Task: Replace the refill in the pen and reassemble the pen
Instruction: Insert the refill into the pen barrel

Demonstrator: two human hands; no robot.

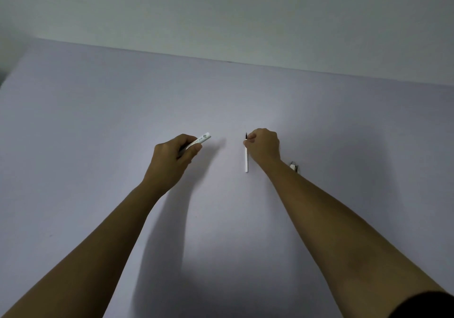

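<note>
One pale table point(98, 145), bare but for small parts. Two forearms extended, well apart. Left hand point(175, 156) curled around white barrel point(200, 141), printed end angled up-right. Right hand point(264, 146) pinching thin white refill point(246, 162) near its dark tip. Small unclear object point(293, 165) beside right wrist.
</note>
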